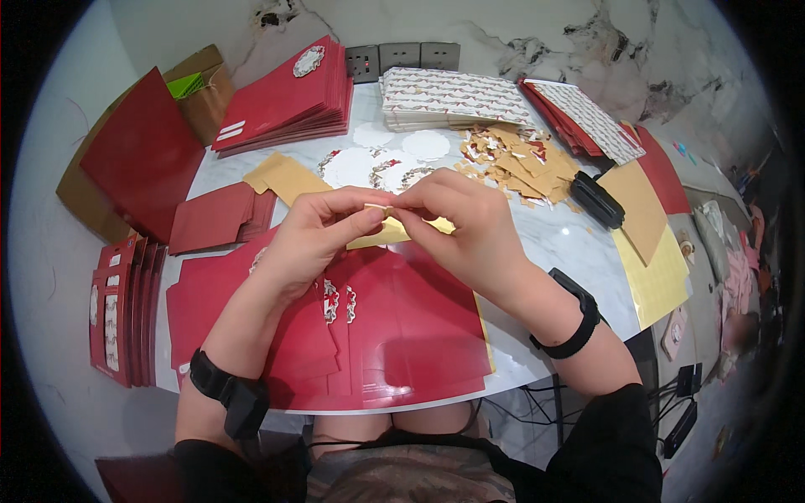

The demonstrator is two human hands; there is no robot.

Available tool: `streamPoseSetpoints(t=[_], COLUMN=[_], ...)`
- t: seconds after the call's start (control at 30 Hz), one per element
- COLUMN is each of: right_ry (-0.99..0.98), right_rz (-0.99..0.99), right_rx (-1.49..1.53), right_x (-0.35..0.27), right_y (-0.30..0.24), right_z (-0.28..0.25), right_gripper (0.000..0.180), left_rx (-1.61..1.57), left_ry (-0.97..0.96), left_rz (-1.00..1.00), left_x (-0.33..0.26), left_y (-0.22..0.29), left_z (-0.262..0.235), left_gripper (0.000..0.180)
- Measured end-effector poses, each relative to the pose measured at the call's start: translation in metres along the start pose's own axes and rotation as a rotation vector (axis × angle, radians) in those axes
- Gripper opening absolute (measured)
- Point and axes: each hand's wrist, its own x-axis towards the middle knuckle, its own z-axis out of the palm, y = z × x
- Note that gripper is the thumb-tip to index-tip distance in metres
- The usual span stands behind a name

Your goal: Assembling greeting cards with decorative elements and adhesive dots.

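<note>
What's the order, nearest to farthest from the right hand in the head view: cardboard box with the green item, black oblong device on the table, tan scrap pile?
From the right hand:
1. Tan scrap pile: just beyond it, back right.
2. Black oblong device: farther right, beside the scraps.
3. Cardboard box: farthest, back left.

Black sleeves (pixel 602 440) — mottled brown shirt front (pixel 411 475) — black wrist straps (pixel 589 312).

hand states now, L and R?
Left hand: closed, thumb and fingers pinching a small pale piece.
Right hand: closed, thumb and fingers pinching at the same piece.
</note>
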Motion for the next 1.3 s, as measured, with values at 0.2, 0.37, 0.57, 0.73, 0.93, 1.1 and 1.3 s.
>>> streamPoseSetpoints(t=[0.2,0.37,0.57,0.73,0.93,1.1,1.3], right_ry=[0.054,0.001,-0.667,-0.797,-0.800,-0.801,-0.781], right_rz=[-0.242,-0.248,0.419,0.539,0.592,0.600,0.591], right_rx=[-0.381,-0.373,0.126,0.108,0.101,0.053,0.054], right_x=[0.006,0.004,0.003,0.000,0.001,0.002,0.001], right_y=[-0.009,-0.010,0.011,0.018,0.013,0.009,0.012], right_z=[0.003,-0.002,-0.034,-0.030,-0.027,-0.026,-0.027], right_gripper=[0.014,0.013,0.011,0.010,0.010,0.011,0.011], left_rx=[-0.048,0.029,0.515,0.691,0.704,0.697,0.683], left_ry=[0.014,0.207,-0.001,-0.103,-0.081,-0.072,-0.073], left_rz=[0.052,0.110,0.153,0.197,0.215,0.213,0.212], left_x=[0.002,0.006,-0.001,-0.002,0.000,0.001,0.001], left_y=[-0.008,0.001,-0.011,-0.019,-0.027,-0.028,-0.027], left_z=[0.004,0.003,0.000,0.007,0.004,0.005,0.005], left_gripper=[0.032,0.053,0.074,0.088,0.091,0.090,0.089])
